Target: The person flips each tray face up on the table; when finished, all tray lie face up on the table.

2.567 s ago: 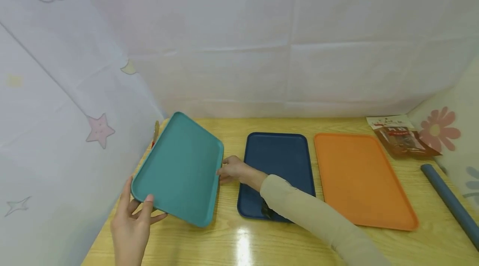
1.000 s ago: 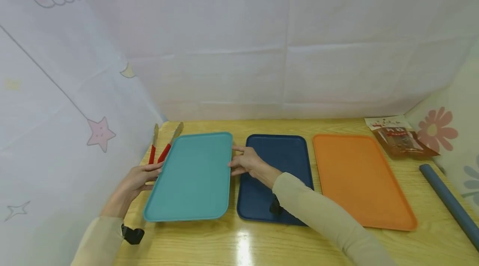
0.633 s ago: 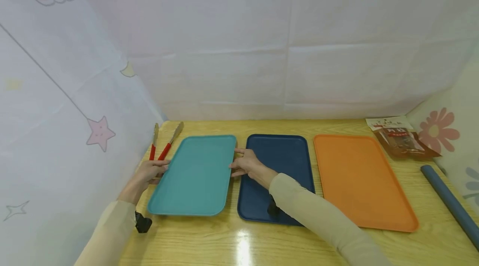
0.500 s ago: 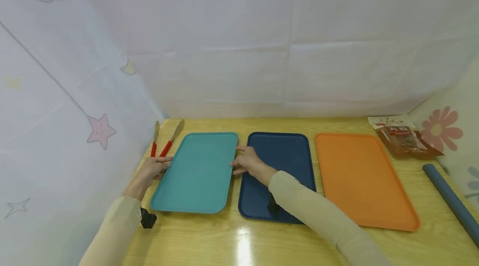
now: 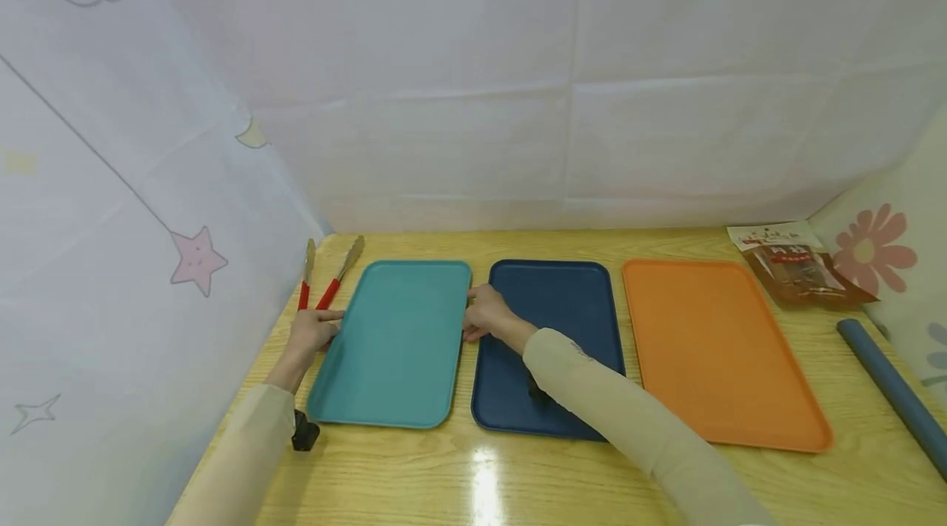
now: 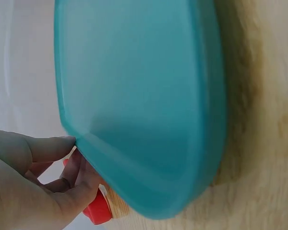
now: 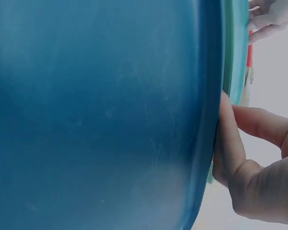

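Observation:
A teal tray lies low over the wooden table, at the left of a row of trays. My left hand holds its left edge; in the left wrist view the thumb rests on the rim and the other fingers are at the outer side. At its right edge my right hand grips the rim, the fingers in the narrow gap beside the navy blue tray. In the right wrist view, the right fingers touch the navy tray's side, with the teal tray just behind it.
Red-handled metal tongs lie behind the left hand. Right of the navy tray is an orange tray. A brown snack bag sits in the back right corner, with a dark blue-grey roll before it. Cloth walls enclose the table.
The teal tray was tilted up in both hands, then came down level beside the navy tray. The left hand shifted from its near corner to its left edge. The tongs came into view.

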`<state>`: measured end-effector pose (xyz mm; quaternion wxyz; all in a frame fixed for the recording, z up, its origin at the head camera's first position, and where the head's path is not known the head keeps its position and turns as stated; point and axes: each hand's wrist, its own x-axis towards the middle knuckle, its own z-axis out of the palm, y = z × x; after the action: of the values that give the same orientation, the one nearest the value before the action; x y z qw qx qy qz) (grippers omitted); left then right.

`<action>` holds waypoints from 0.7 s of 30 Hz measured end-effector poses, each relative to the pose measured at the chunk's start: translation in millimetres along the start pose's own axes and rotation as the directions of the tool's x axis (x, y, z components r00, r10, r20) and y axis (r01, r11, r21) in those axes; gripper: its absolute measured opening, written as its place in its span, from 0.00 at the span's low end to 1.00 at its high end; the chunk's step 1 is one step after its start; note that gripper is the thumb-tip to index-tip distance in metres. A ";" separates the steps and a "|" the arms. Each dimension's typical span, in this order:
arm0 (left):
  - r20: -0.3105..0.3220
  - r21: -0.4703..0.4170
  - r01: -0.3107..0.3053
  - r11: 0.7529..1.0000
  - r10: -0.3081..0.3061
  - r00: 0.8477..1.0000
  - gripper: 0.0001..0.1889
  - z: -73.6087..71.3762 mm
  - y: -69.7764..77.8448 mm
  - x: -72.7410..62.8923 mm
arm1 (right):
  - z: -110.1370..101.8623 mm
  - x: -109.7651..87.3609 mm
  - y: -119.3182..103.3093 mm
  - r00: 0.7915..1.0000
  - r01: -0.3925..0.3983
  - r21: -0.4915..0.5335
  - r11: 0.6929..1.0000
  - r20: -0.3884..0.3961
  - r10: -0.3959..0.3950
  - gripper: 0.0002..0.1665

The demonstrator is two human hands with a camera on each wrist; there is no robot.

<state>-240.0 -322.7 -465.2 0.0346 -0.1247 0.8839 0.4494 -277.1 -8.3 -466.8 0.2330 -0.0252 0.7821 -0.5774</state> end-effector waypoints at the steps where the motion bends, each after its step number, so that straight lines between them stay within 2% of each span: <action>1: -0.005 0.017 -0.008 1.000 0.008 1.000 0.19 0.4 0.1 0.3 | 0.3 -0.3 -0.5 1.000 0.009 -0.019 1.000 -0.001 -0.009 0.43; 5: -0.034 0.121 -0.073 0.990 0.078 0.996 0.19 1.2 1.3 2.0 | 0.1 -0.9 -3.0 1.000 0.022 -0.049 0.999 0.004 -0.022 0.43; 8: -0.048 0.218 -0.138 0.966 0.152 0.987 0.20 1.5 1.7 3.1 | -1.8 -2.6 -4.5 1.000 0.014 -0.036 0.999 0.020 -0.014 0.42; 11: -0.033 0.267 -0.158 0.950 0.173 0.984 0.21 0.6 2.7 2.8 | -3.9 -5.0 -3.5 0.999 0.014 -0.003 1.000 0.045 -0.014 0.40; 15: 0.012 0.316 -0.166 0.934 0.171 0.985 0.22 0.3 4.3 -0.9 | -8.2 -11.5 -2.6 0.996 0.037 0.030 0.999 0.075 -0.040 0.37; 17: 0.011 0.392 -0.181 0.902 0.192 0.981 0.22 4.5 7.5 -6.4 | -12.9 -17.5 -3.6 0.994 0.056 0.030 0.998 0.090 -0.058 0.36; 19: -0.009 0.479 -0.196 0.855 0.228 0.974 0.22 11.8 13.1 -13.6 | -19.6 -24.9 -5.8 0.992 0.077 0.006 0.997 0.098 -0.077 0.33; 21: -0.040 0.542 -0.218 0.811 0.285 0.958 0.22 21.4 20.3 -21.9 | -28.3 -33.1 -8.3 0.990 0.107 -0.034 0.994 0.096 -0.104 0.32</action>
<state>-225.0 -289.9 -458.1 -0.0450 -0.0187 0.9826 0.1790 -260.6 24.3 -441.7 0.2383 -0.0982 0.7789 -0.5717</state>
